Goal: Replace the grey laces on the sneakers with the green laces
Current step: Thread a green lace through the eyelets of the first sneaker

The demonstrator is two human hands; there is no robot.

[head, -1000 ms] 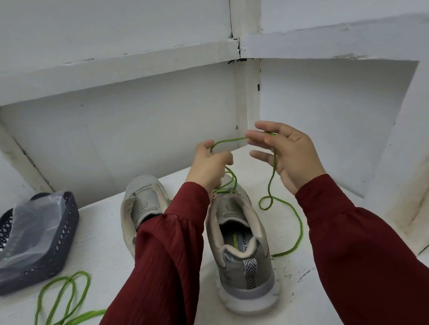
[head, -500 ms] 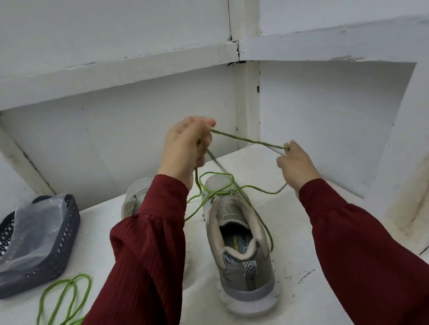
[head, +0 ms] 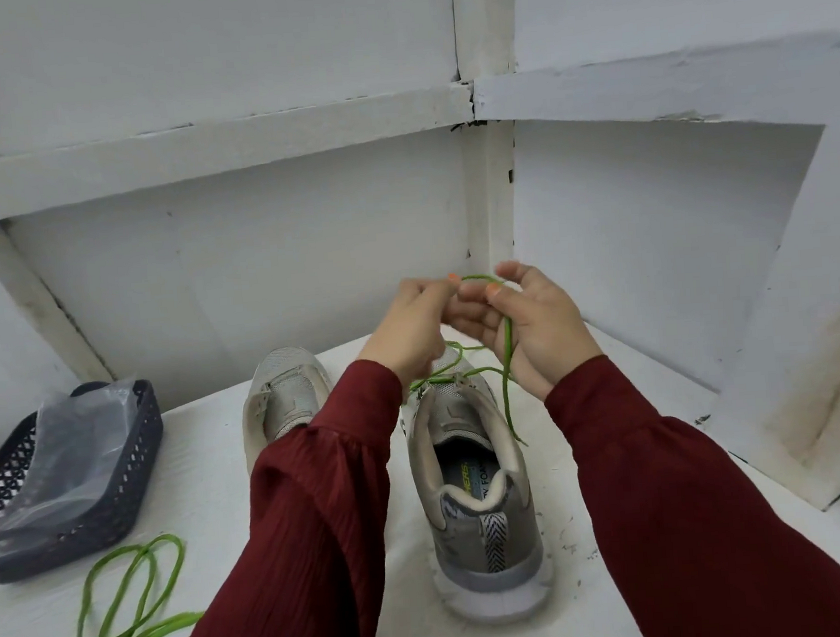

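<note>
Now the left hand (head: 411, 329) and right hand (head: 538, 325) are both pinching the green lace (head: 508, 342) just above the sneaker (head: 474, 488), likely tying its bow. Next, a loop is probably needing a snug pull. The hands are hiding the knot, and the left sleeve (head: 321, 499) is covering the eyelets of the other sneaker (head: 284, 397).

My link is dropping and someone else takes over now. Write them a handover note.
Left hand pinches the green lace above the near sneaker.
Right hand grips the same lace; a loop runs between them.
Done: that lace reaches the near sneaker's top eyelets.
To do: finish tying it. The far sneaker shows no green. The spare green lace lies on the table near the basket.
</note>
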